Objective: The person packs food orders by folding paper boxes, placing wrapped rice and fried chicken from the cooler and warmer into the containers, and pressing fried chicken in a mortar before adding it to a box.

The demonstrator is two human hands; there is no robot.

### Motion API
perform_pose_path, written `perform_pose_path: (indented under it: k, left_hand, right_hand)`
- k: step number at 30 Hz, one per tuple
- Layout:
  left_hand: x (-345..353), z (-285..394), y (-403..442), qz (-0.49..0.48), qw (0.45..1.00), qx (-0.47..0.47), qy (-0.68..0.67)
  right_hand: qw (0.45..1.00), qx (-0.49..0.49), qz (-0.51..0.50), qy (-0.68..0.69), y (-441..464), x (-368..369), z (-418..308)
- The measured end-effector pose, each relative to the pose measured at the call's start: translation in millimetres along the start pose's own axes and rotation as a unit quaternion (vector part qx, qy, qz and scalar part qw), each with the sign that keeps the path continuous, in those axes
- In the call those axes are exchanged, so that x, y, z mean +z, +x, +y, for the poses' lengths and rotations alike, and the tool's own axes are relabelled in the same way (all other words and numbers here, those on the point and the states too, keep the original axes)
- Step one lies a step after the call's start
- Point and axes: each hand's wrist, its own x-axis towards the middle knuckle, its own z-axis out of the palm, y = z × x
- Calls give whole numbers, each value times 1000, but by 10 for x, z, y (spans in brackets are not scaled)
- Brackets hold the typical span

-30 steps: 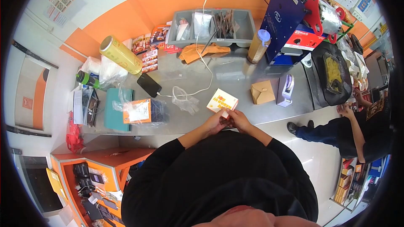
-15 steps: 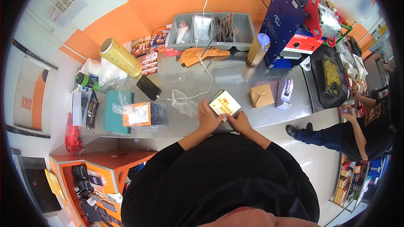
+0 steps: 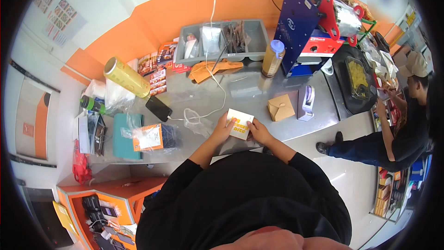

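L hand (image 3: 223,129) & R hand (image 3: 260,132) both gripping white box (image 3: 240,124), btwn them, w/ fingers on its sides. Brown box (image 3: 280,107) on surface (image 3: 245,93), beyond R hand, apart.

You wear a plain-looking black top (image 3: 243,183), loose and rounded over your front, with soft creases crossing the cloth towards your chest. Your left sleeve (image 3: 173,176) and right sleeve (image 3: 319,180) are the same black, roomy, and end partway along the forearms. Below those cuffs your forearms are uncovered, and both your left hand (image 3: 224,128) and right hand (image 3: 260,132) are bare.
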Motion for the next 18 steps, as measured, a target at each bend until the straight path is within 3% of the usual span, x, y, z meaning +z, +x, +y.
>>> perform_pose_path:
  k: [2, 3, 5, 7, 8, 9, 11, 13, 14, 18]
  left_hand:
    - [-19, 327, -85, -28, 998, -21, -57]
    - [-38, 446, -119, -49, 991, -45, -114]
    - [-30, 452, -97, -116, 991, -16, -62]
    - [92, 995, -263, -146, 964, 150, -163]
    - [133, 1196, -284, -148, 963, 98, -203]
    - [137, 1229, -245, -156, 961, 99, -204]
    - [84, 1265, -182, -129, 973, 175, -75]
    - [53, 1305, -189, -121, 974, 167, -94]
    - [50, 1337, -207, -109, 975, 158, -113]
    - [48, 1767, -356, -82, 967, 138, -199]
  right_hand:
    - [994, -100, 43, -1, 19, -24, 117]
    - [994, -98, 55, 0, -39, -35, 42]
    - [978, -103, 51, 172, -181, -67, -300]
    - [979, -94, 40, 174, -252, -197, -448]
    - [981, -111, 21, 158, -302, -252, -543]
    - [982, -128, 1, 141, -367, -295, -669]
    - [984, -115, -24, 134, -597, -388, -1005]
    - [981, -61, -104, 149, -748, -584, -1097]
    - [952, -72, -208, 213, -738, -821, -919]
    - [928, -72, -148, 334, -1376, -1352, -264]
